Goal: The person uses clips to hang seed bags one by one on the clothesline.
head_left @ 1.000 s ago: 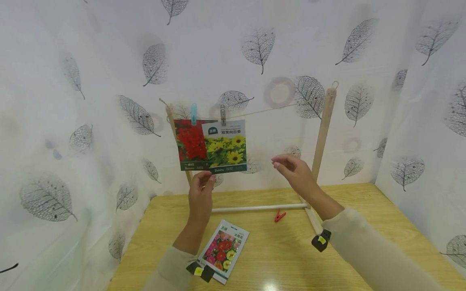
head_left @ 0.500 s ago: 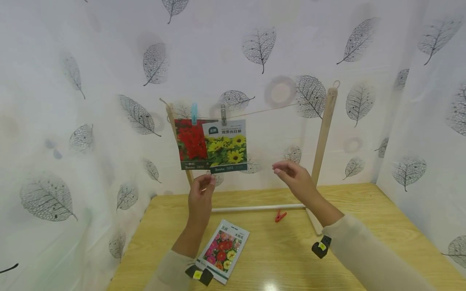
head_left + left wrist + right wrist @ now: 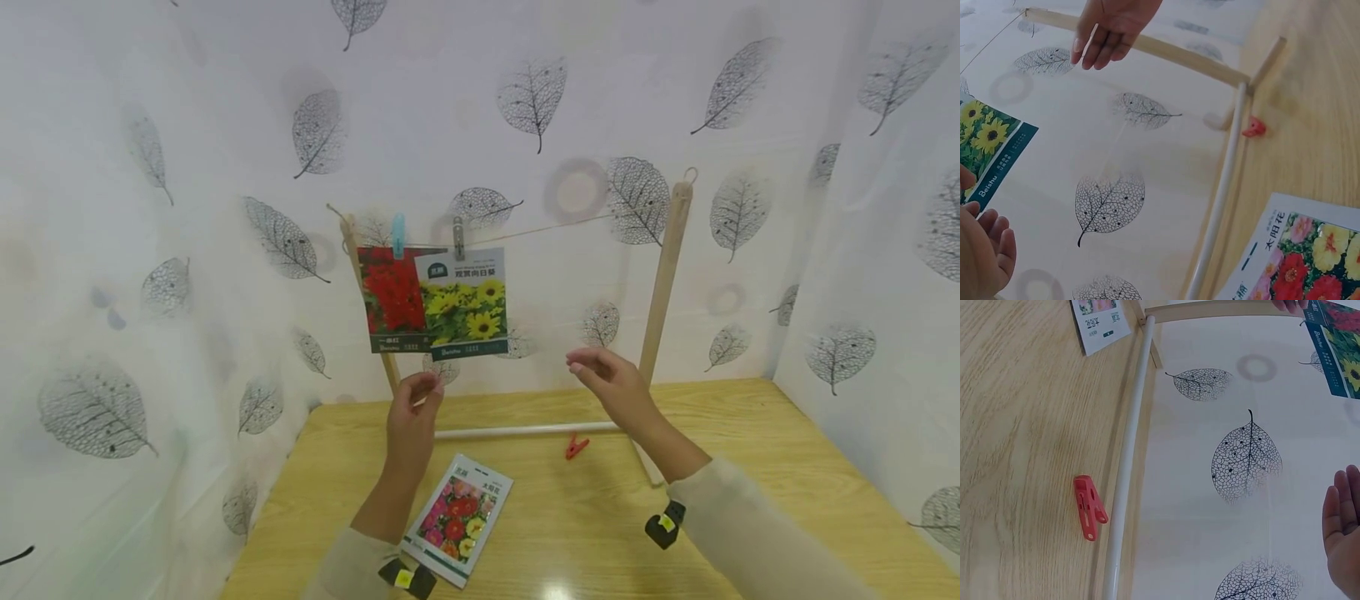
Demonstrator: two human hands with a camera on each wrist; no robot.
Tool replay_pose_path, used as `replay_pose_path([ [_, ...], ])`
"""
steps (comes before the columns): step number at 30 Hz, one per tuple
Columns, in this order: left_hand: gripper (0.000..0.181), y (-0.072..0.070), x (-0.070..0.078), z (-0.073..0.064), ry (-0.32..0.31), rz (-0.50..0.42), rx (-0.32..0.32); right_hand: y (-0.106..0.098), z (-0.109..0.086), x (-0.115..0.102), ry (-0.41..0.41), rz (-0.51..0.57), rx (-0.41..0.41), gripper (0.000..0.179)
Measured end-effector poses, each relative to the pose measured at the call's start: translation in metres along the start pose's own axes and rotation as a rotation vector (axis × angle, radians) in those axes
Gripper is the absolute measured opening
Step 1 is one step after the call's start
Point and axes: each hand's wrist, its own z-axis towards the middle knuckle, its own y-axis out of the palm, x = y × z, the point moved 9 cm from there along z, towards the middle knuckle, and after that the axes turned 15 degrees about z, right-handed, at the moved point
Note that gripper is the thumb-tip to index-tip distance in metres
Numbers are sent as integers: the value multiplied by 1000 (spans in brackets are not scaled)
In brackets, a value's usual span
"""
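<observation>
Two flower seed packets hang from a string (image 3: 558, 227) in the head view. The red-flower packet (image 3: 392, 292) hangs from a blue clothespin (image 3: 399, 237), and the yellow-flower packet (image 3: 472, 308) from a grey clothespin (image 3: 459, 238), overlapping the red one. My left hand (image 3: 412, 425) is raised just below the packets, fingers loosely bent, holding nothing. To the right, my right hand (image 3: 617, 390) hovers in the air with relaxed fingers and nothing in them. A third seed packet (image 3: 461, 521) with mixed flowers lies on the table, and a red clothespin (image 3: 576, 447) lies near the white rod.
Wooden posts, the right one (image 3: 666, 279) nearer, hold up the string. A white rod (image 3: 525, 430) runs low between them over the wood-grain table (image 3: 720, 500). Behind hangs a pale leaf-print curtain (image 3: 525, 50).
Both hands have dropped slightly, so the left fingertips now sit lower beneath the hanging packets. The packets and clothespins stay in place.
</observation>
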Motion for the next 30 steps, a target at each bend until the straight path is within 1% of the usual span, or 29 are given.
replay_pose_path([
  [6,31,1,-9,0,-13,-2,-14,0,-6,6,16,-4,0,32],
  [12,29,4,-13,-3,-11,-3,-20,-1,-11,12,14,17,-6,26],
  [17,29,5,-16,-5,-11,23,-20,-1,-15,16,18,30,-6,27],
  [24,33,4,-21,-12,-39,58,-37,-2,-20,24,25,16,-2,28],
  [30,28,5,-31,-15,-69,61,-42,-2,-24,30,38,1,-6,28],
])
